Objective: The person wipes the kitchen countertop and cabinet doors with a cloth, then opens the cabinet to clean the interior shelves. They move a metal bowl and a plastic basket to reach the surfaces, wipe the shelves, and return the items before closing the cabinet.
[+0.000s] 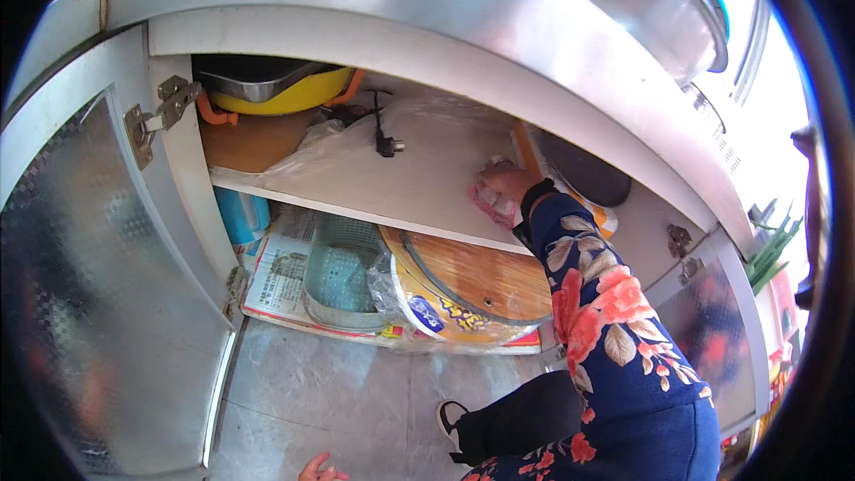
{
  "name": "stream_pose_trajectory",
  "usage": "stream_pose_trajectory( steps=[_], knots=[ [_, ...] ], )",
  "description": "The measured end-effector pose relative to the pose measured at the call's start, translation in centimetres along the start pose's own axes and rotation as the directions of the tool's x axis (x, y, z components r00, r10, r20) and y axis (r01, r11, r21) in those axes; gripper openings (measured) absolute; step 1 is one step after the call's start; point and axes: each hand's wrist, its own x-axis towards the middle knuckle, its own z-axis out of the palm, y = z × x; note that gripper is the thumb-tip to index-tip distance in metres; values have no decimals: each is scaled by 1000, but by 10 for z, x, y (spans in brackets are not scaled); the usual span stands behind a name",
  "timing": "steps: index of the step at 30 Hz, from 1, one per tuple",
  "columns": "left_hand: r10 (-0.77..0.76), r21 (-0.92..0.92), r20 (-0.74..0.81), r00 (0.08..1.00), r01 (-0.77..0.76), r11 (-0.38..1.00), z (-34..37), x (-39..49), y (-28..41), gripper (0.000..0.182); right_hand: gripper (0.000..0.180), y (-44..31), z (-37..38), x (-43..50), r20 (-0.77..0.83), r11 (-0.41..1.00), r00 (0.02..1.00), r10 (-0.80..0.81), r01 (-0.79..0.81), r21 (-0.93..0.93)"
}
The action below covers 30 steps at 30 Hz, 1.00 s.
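My right hand (505, 182) reaches into an open cabinet and presses a pink-and-white cloth (493, 206) onto the white shelf (427, 170), near its front edge. A black power plug with a short cord (386, 145) lies on the same shelf, left of the hand. Clear plastic film (320, 143) is spread at the shelf's left part. Down at the bottom edge of the view, low over the grey floor, my left hand (322, 469) shows only partly, fingers apart and nothing visible in it.
A yellow basin (287, 101) and a metal tray (250, 88) sit at the shelf's left; a dark round pan (588, 170) leans at right. Below are a blue jug (242, 215), a teal basket (347, 267) and a wooden round board (494, 277). An open cabinet door (127, 294) stands left.
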Motion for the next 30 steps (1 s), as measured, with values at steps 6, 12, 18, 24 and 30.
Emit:
stream_pose_trajectory(
  steps=[6, 12, 18, 24, 30],
  knots=[
    [-13, -29, -97, 995, 10, 1000, 1, -8, -10, 45, 21, 21, -7, 19, 123, 907, 966, 226, -254, 335],
    [44, -17, -159, 986, -47, 999, 9, -14, -9, 47, 31, 76, 28, 45, -90, 909, 994, 58, -16, 416],
    [27, -51, -211, 977, -38, 998, 22, -18, -6, 47, 35, 111, 61, 84, -60, 944, 995, 80, -56, 325],
    [17, 12, -240, 971, -14, 1000, 26, -21, -1, 47, 42, 65, 35, 141, -64, 973, 997, -31, 45, 227],
    [50, 80, -208, 977, -34, 996, 22, -17, -3, 46, 44, -25, -14, 168, 11, 903, 999, 38, -39, 428]
  ],
)
